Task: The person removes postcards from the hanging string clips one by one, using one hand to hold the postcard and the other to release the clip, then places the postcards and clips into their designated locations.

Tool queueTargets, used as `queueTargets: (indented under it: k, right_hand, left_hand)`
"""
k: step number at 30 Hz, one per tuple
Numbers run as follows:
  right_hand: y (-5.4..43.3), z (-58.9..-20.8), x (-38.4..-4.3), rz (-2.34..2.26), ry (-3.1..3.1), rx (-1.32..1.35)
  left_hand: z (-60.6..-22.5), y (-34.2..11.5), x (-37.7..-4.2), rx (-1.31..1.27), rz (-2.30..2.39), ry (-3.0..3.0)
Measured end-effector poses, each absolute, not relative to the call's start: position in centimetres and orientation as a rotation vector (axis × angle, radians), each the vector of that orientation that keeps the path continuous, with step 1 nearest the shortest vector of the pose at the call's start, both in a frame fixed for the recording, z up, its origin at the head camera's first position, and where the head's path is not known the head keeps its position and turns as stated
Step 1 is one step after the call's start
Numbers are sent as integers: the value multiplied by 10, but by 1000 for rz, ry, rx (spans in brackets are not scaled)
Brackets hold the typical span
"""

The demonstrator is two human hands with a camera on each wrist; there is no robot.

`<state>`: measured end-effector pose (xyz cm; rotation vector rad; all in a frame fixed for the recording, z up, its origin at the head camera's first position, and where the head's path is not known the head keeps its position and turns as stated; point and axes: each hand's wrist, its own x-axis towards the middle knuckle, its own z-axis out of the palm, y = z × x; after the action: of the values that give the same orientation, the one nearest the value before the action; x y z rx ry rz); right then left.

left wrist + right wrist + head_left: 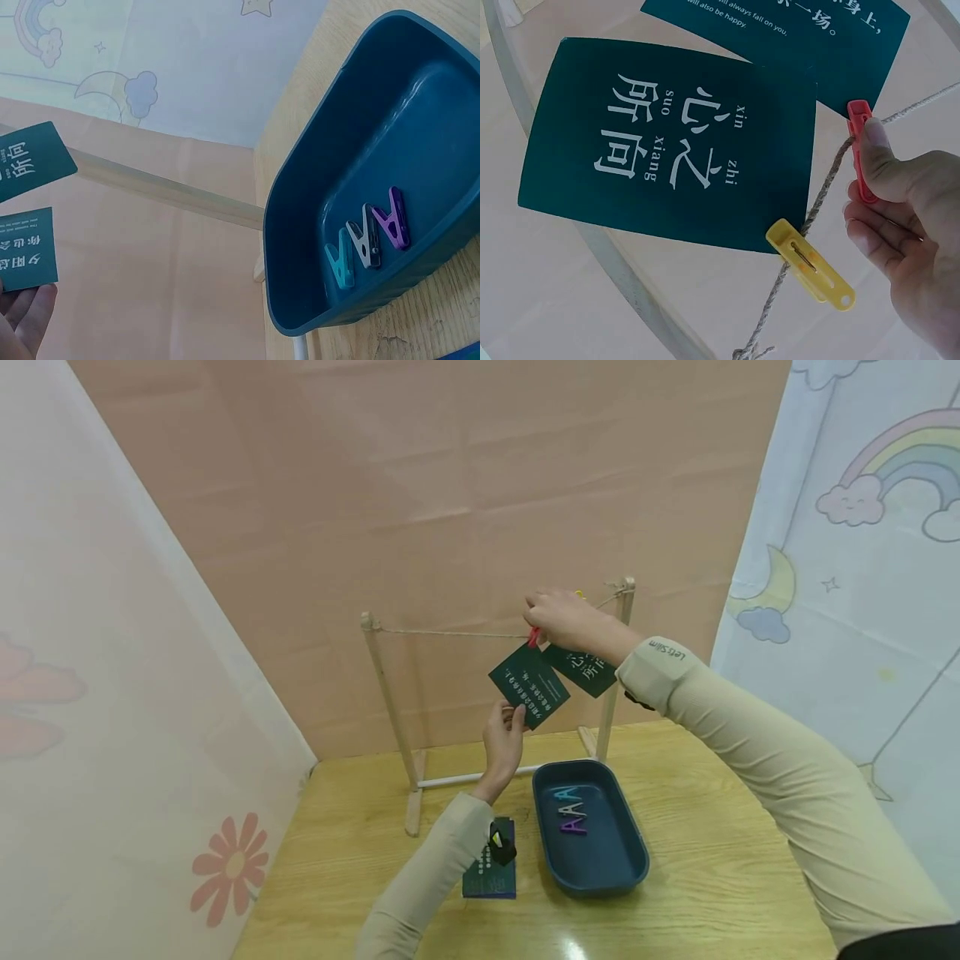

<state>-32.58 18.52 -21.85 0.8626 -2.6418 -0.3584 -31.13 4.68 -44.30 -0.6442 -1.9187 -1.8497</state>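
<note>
My right hand (922, 225) pinches a red clothespin (861, 150) at the rope (829, 180), thumb on one side and fingers on the other. The clothespin's tip sits over the corner of a dark green card (529, 687) with white writing. Lower down, my left hand (504, 739) holds that card's bottom corner between thumb and fingers. Beside it a second green card (667, 142) hangs from the rope by a yellow clothespin (810, 264). In the head view my right hand and forearm partly cover this second card and its clothespin.
A wooden frame (393, 710) carries the rope between two posts. In front stands a dark blue tray (592, 877) with teal (341, 259), grey (365, 238) and purple (393, 219) clothespins. More green cards (491, 881) lie on the wooden table (712, 827), partly behind my left wrist.
</note>
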Motion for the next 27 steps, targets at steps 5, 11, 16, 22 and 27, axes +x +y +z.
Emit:
queueTargets:
  k: [5, 11, 16, 22, 27]
  right_hand:
    - [186, -220, -327, -347, -2617, 876]
    - [189, -223, -326, -324, -2574, 888]
    - [196, -232, -325, -270, -2496, 921]
    - [201, -245, -327, -224, -2447, 875]
    - [203, -252, -325, -188, -2390, 833]
  left_hand:
    - [-442, 45, -309, -643, -1840, -1929]
    - [-442, 45, -309, -648, -1851, -1922]
    - [-441, 44, -306, -661, -1878, -1913]
    - [-419, 38, -282, -671, -1854, -1913]
    - [-416, 37, -280, -682, -1859, -1893]
